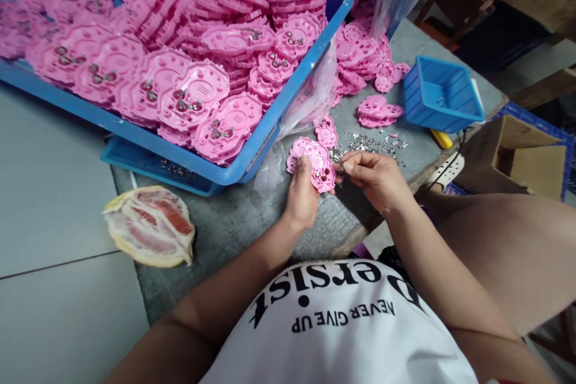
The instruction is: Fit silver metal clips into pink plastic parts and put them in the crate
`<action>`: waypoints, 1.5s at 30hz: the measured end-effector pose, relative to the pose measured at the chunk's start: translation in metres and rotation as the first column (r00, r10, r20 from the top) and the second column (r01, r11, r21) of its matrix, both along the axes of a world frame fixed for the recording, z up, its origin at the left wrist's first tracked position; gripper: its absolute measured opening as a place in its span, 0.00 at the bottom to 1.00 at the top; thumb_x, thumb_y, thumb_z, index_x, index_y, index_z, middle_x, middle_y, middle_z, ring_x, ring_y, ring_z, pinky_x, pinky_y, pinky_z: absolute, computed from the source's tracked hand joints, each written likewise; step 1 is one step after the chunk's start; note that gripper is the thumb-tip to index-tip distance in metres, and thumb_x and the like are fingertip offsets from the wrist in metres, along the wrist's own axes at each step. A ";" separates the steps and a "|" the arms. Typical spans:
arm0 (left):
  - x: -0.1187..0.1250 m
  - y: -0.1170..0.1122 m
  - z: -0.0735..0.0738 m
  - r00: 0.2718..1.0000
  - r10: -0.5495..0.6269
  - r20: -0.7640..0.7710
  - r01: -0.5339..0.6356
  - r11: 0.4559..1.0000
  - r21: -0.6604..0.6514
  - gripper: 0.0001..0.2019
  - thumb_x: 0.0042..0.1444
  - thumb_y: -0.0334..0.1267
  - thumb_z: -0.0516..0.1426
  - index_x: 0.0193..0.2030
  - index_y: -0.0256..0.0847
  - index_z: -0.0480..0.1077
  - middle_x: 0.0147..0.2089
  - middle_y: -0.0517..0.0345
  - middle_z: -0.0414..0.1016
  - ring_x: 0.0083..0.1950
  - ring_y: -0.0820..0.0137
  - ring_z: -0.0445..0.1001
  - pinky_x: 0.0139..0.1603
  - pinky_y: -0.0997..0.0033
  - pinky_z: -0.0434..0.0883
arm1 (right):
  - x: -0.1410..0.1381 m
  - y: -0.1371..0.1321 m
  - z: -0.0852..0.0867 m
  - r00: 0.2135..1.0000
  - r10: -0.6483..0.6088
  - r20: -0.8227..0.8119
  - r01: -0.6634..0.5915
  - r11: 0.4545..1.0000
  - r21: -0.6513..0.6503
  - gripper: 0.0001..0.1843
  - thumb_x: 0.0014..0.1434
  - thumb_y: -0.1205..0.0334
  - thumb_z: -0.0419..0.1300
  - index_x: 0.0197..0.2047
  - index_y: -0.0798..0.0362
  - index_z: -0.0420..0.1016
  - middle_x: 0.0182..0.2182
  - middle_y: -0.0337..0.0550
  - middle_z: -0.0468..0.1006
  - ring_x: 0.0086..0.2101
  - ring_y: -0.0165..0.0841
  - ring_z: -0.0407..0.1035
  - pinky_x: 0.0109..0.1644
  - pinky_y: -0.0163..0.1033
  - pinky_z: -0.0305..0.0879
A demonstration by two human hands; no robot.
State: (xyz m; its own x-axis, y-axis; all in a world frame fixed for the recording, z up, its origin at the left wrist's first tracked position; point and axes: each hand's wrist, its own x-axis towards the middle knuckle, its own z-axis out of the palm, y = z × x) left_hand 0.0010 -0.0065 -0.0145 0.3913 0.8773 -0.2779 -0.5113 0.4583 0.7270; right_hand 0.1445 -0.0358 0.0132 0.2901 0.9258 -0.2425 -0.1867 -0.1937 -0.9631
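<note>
My left hand [302, 195] grips a pink plastic part [320, 159], its thumb pressed on the top face. A scalloped edge and small round recesses show on this part, with a bit of metal at one recess. Just right of it, my right hand [378, 179] is closed in a pinch; whatever sits between thumb and fingertip is too small to make out. Small metal pieces [366, 144] lie scattered on the grey table [234, 222] right behind the hands. Another pink part [326, 131] lies beyond the held one.
A large blue crate [162, 150] full of pink parts stands at back left, over a shallow blue tray [157, 171]. Loose pink parts [380, 111] and a small blue bin [443, 96] are at right. Half a peeled pomelo [150, 225] lies left. A cardboard box [517, 153] stands beyond the edge.
</note>
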 end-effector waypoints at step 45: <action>-0.005 0.007 -0.011 0.916 0.383 -0.119 -0.371 0.922 0.115 0.20 0.66 0.58 0.56 0.53 0.45 0.70 0.50 0.51 0.81 0.61 0.60 0.77 0.72 0.53 0.64 | 0.019 0.000 -0.046 0.035 -0.136 0.990 -0.217 0.966 0.141 0.09 0.65 0.66 0.60 0.36 0.50 0.83 0.43 0.51 0.81 0.42 0.45 0.66 0.45 0.52 0.66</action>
State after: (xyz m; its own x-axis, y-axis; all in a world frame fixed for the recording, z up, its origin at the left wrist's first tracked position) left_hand -0.0037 0.0007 -0.0258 -0.0094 0.9756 -0.2194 -0.5265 0.1817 0.8305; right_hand 0.1636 -0.0356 -0.0330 0.0460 0.9080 0.4165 0.9750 0.0498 -0.2164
